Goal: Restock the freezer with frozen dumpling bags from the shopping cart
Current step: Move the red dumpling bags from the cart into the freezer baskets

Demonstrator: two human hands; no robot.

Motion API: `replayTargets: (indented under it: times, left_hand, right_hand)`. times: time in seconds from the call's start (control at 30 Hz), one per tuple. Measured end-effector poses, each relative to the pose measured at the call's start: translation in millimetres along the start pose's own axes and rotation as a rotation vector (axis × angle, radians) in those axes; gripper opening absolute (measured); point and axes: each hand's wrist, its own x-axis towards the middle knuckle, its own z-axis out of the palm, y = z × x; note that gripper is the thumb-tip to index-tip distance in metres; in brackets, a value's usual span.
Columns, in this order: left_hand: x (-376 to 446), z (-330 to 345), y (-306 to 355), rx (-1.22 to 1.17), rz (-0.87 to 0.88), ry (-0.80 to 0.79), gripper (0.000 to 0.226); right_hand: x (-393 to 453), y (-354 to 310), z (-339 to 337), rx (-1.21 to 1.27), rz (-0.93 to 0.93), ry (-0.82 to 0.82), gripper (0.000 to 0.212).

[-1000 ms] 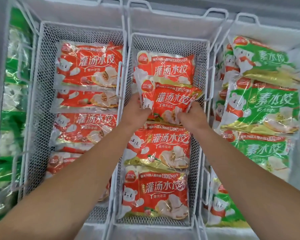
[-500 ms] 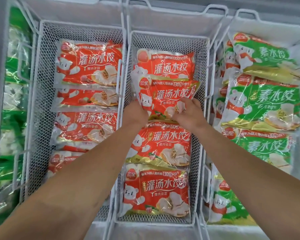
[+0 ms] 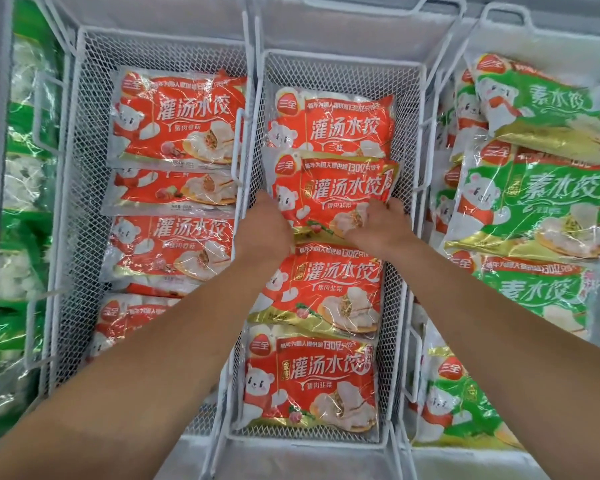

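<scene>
Presently a red dumpling bag (image 3: 329, 192) is being settled into the middle wire basket (image 3: 329, 64) of the freezer, second from the far end, overlapping the far bag (image 3: 333, 128) like a shingle so the row lies flat and each label can be read. Its near left corner is gripped by the left hand (image 3: 265, 230), and its near right edge is pinched by the right hand (image 3: 381, 225), presumably to square it up. Two more red bags (image 3: 323, 289) lie nearer.

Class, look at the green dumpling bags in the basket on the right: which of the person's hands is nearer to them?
Right. The right hand lies at the middle basket's right side, next to the green dumpling bags; the left hand is at its left side, farther away.
</scene>
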Motion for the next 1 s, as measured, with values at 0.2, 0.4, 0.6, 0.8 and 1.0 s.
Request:
replayTargets:
  times: [0.2,0.4,0.6,0.8,1.0]
  left_hand:
    - [7,7,7,0.338,0.415,-0.157,0.077]
    - [11,22,-14,0.422,0.310,-0.407,0.081]
    - [-8,13,-8,0.445,0.336,-0.285,0.079]
    - [-62,-17,-17,0.273,0.374,-0.203,0.070]
    - [-176,-44,-32,-0.004,0.212,-0.057,0.057]
  right_hand:
    - [8,4,8,-0.402,-0.263,-0.003,0.082]
    - [16,16,18,-0.426,-0.194,-0.173,0.095]
    - [0,17,13,-0.442,-0.203,-0.222,0.080]
    - [-69,23,13,-0.325,-0.274,-0.193,0.048]
    - [-158,40,27,-0.334,-0.413,-0.097,0.051]
